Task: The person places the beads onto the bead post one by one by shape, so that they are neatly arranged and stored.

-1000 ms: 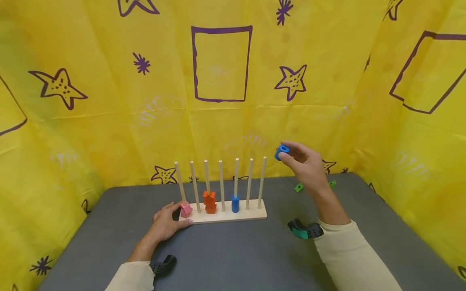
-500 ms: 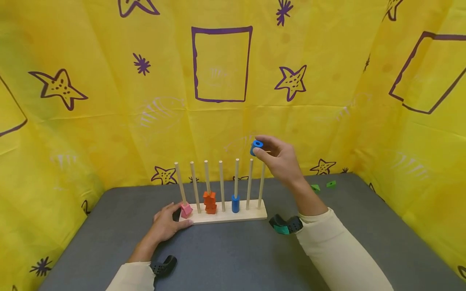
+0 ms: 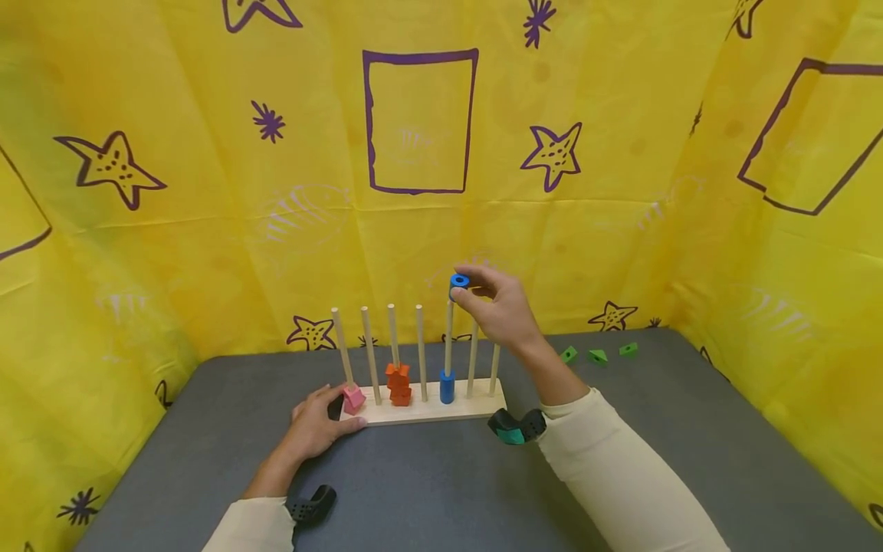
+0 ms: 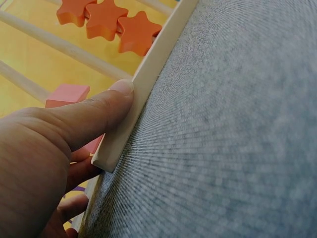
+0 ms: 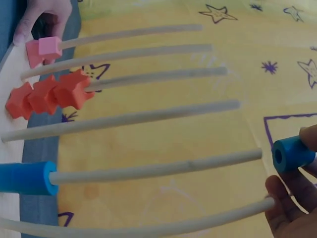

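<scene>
In the head view my right hand [image 3: 500, 310] pinches a blue cylindrical bead [image 3: 457, 292] between thumb and fingers. The bead is level with the top of the fifth peg from the left; the right wrist view shows its hole [image 5: 279, 155] facing the peg's tip [image 5: 258, 154], a small gap between them. Blue cylinders [image 3: 447, 388] sit low on that same peg. My left hand [image 3: 316, 423] grips the left end of the wooden peg board [image 3: 428, 412], thumb on its front edge. Pink blocks [image 3: 353, 399] are on the first peg, orange stars [image 3: 398, 385] on the third.
Several green triangular pieces [image 3: 598, 356] lie on the grey tabletop [image 3: 414, 483] at the back right. Other upright pegs [image 3: 420, 353] stand on both sides of the fifth. A yellow patterned cloth [image 3: 421, 253] hangs behind and at both sides.
My right hand has carried the blue bead leftward, from right of the board to the fifth peg's top. More green pieces have come into sight. The left hand has stayed put.
</scene>
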Demonstrator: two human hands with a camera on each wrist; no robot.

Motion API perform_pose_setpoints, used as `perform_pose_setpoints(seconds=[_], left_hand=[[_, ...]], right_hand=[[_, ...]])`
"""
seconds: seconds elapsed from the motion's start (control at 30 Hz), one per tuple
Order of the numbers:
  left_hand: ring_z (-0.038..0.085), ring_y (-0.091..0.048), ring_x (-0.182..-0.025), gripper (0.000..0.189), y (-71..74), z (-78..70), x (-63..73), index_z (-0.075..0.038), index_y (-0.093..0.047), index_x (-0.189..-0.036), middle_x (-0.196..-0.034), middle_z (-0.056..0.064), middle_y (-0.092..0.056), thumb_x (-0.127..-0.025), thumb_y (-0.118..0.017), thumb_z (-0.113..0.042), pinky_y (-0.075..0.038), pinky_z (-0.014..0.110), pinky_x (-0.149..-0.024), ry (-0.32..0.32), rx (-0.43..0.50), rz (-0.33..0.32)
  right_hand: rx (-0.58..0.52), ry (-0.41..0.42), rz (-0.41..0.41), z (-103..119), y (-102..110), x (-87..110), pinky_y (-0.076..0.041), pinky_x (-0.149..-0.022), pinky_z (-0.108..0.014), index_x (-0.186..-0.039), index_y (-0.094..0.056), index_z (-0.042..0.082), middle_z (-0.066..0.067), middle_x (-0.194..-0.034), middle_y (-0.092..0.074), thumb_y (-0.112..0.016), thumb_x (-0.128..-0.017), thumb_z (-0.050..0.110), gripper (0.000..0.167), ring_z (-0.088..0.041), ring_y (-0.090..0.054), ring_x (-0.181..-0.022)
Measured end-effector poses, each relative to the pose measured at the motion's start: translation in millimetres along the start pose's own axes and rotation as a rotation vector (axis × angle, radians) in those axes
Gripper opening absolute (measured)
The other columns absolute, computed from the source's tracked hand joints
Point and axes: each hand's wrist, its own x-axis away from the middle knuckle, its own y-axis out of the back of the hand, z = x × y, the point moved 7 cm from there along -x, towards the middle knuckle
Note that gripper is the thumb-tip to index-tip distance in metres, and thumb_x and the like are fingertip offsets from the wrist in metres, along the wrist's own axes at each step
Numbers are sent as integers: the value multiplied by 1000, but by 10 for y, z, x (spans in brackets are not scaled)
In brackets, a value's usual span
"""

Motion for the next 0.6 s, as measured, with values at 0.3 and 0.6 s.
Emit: perform_pose_setpoints(seconds=[0.3,0.6], left_hand=[[59,-21,-129,90,2,-9,14,3,-46,-140,-143,36,-32,-74,-81,-46,-13,69,-99,8,-14,-5],[59,-20,-129,92,-11,14,2,3,-46,-140,-143,36,-32,-73,-82,-48,-12,69,-99,6,-12,-12]], right_hand=[[-21,-114,21,-150,-143,42,-52,-69,-33,-124,-62,-2,-13,-102,-67,-67,-91,7,34,-30,-63,-91],[-46,-205,-19,64,-158,167,-42,-63,-27,-121,-62,-7,-18,-96,-63,-63,-93,5,30,-27,-57,-81]])
